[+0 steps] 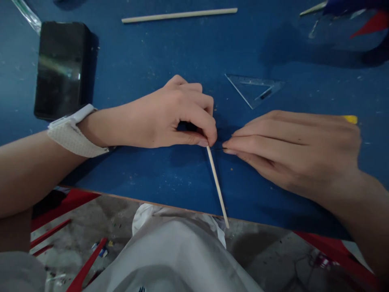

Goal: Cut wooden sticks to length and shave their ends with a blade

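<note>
My left hand, a pale watch strap on its wrist, pinches the upper end of a thin wooden stick between thumb and forefinger. The stick slants down toward me, its lower end past the table's front edge. Just right of that pinch, my right hand has thumb and fingertips pressed together. A tiny dark sliver pokes out from them toward the stick; its kind is too small to tell. Beyond my right hand lies a clear triangular set square, flat on the blue table.
A second wooden stick lies across the far side. A black phone-like box sits at the left, beside a clear plastic piece. Dark blue and red items are at the far right. The table's front edge runs near my lap.
</note>
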`<state>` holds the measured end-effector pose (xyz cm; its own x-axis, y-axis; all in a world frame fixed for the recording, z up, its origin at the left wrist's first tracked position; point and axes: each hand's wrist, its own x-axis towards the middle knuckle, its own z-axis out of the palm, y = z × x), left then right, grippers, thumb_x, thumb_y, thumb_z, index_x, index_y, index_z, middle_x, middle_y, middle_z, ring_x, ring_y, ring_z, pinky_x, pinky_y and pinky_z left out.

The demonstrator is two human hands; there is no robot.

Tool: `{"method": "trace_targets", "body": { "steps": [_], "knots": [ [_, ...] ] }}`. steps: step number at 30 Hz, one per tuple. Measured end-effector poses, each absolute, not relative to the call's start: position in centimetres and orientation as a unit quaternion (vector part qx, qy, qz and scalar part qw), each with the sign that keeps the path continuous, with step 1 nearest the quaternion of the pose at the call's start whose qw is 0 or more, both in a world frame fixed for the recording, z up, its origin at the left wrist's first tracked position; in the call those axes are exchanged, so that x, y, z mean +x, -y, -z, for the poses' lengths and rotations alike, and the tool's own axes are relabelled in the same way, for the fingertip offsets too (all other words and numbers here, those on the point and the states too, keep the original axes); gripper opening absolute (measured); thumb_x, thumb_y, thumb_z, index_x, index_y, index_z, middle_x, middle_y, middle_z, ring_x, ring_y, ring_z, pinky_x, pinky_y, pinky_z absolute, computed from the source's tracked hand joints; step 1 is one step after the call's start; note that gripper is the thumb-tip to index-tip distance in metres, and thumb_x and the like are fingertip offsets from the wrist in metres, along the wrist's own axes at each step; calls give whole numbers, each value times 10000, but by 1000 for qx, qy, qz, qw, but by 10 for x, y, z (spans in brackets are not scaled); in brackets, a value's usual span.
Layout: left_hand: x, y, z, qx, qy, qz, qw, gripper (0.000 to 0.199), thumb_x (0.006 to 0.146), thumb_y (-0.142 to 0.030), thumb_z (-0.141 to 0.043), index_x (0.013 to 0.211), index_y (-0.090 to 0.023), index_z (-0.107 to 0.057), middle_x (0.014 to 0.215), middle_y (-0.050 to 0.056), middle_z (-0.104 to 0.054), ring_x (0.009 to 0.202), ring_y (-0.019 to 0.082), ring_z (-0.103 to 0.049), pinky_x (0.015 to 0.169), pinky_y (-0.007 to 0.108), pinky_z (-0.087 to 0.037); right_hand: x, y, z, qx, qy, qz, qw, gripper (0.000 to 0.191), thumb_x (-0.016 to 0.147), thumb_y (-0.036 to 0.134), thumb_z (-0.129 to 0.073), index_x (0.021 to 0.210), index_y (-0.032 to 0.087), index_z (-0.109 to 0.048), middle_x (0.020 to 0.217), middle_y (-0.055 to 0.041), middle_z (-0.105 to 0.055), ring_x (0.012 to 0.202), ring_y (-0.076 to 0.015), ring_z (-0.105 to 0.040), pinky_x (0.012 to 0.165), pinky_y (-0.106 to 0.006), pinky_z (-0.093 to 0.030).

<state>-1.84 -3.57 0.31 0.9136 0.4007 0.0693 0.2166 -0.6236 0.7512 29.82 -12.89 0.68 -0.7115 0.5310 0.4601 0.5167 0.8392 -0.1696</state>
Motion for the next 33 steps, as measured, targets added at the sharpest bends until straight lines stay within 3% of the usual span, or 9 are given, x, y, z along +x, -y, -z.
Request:
{"method": "trace_targets", "body": {
  "steps": [3, 8, 17, 33],
  "knots": [
    [-19, 36, -1, 901, -168, -112, 384, 363, 1323, -608, -714, 1189, -446, -1010, 1129, 30, -927, 1197, 296, -820, 1266, 500, -532, 297, 130, -4, -278, 927, -21, 251, 177, 1226, 82, -828, 1263, 253, -857, 1177, 53, -971, 946, -169, -892, 754, -336, -651],
    [-20, 36, 2, 909, -162, -114, 366, 361, 1339, -577, -682, 1184, -451, -982, 1158, -1, -935, 1171, 277, -803, 1268, 524, -496, 292, 131, 1, -297, 914, -13, 275, 150, 1246, 164, -840, 1158, 273, -894, 1076, 49, -952, 893, -168, -882, 777, -343, -643],
    [-19, 36, -1, 900, -185, -110, 380, 313, 1306, -581, -744, 1202, -386, -965, 1132, 24, -944, 1181, 285, -836, 1268, 495, -543, 296, 128, 3, -287, 917, -17, 278, 111, 1241, 168, -843, 1200, 266, -875, 1130, 42, -960, 930, -176, -878, 786, -342, -622],
    [-21, 35, 0, 900, -183, -117, 378, 224, 1287, -504, -775, 1200, -398, -952, 1230, 18, -929, 1168, 267, -814, 1312, 497, -493, 299, 128, 10, -286, 918, 1, 275, 126, 1252, 186, -836, 1205, 298, -872, 1132, 53, -960, 958, -191, -892, 790, -363, -661]
  ]
}}
